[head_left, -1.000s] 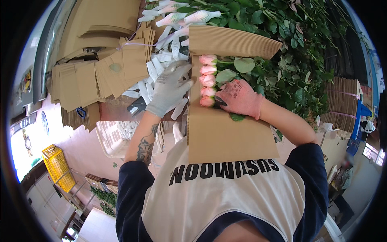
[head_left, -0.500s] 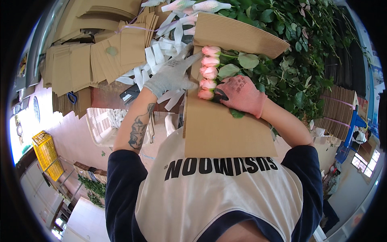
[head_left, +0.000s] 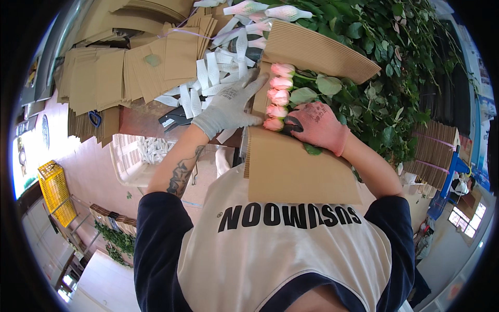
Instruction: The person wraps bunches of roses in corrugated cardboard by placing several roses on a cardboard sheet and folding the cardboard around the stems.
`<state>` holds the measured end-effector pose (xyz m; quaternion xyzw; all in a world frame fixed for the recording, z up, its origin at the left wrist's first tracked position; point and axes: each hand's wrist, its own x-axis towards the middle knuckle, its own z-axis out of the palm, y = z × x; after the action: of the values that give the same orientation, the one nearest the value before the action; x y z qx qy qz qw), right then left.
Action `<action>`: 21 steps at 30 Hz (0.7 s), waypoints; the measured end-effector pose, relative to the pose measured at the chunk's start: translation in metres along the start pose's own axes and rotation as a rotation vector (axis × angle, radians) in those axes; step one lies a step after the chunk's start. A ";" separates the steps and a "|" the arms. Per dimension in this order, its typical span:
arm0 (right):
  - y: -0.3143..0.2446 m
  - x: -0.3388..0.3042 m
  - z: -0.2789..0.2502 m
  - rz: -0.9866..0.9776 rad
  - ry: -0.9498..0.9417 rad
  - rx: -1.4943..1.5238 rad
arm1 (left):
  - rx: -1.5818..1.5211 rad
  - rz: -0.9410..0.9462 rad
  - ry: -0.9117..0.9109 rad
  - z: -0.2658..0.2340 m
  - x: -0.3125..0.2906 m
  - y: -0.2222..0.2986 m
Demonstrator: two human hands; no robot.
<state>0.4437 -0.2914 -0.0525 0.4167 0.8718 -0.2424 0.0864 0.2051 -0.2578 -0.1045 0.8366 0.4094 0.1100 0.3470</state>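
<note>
A row of several pink roses lies across a corrugated cardboard sheet, blooms at its left side and leafy stems running right. My left hand, in a grey glove, has its fingers spread against the sheet's left edge beside the blooms. Wearing a pink glove with dark fingertips, my right hand is curled at the nearest rose, just behind its bloom. The stem there is hidden under the glove. At the far side, a ribbed flap of cardboard stands tilted up behind the flowers.
White foam net sleeves are heaped left of the sheet. Stacked cardboard pieces lie farther left. A mass of green rose foliage covers the right side, with bundled cardboard beyond. A white basket stands below left.
The view has shifted slightly, so the sheet and roses appear a little farther right. Both hands keep almost the same places on the cardboard and at the nearest rose.
</note>
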 end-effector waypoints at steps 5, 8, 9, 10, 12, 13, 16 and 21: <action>0.003 -0.003 0.008 -0.039 0.156 0.009 | -0.041 -0.013 -0.005 -0.006 0.000 0.006; 0.002 -0.001 0.006 -0.044 0.084 0.015 | -0.053 -0.032 0.093 -0.004 0.002 0.000; 0.002 0.000 0.004 -0.024 0.038 0.000 | -0.056 -0.044 0.142 -0.002 0.001 -0.003; 0.001 0.001 0.002 -0.004 -0.008 -0.015 | -0.059 -0.040 0.136 0.002 0.003 -0.005; -0.002 0.003 -0.001 0.025 -0.055 -0.027 | -0.059 -0.030 0.124 0.006 0.009 -0.006; -0.003 0.003 -0.002 0.035 -0.057 -0.024 | -0.038 -0.043 0.093 0.005 0.010 -0.008; 0.003 0.001 0.008 -0.001 0.040 -0.017 | 0.031 -0.054 0.023 0.000 0.017 -0.014; 0.002 0.004 0.005 -0.005 -0.006 -0.024 | 0.095 0.002 0.151 0.005 0.029 -0.024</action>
<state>0.4425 -0.2896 -0.0587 0.4129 0.8754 -0.2334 0.0936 0.2114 -0.2275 -0.1276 0.8419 0.4382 0.1536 0.2749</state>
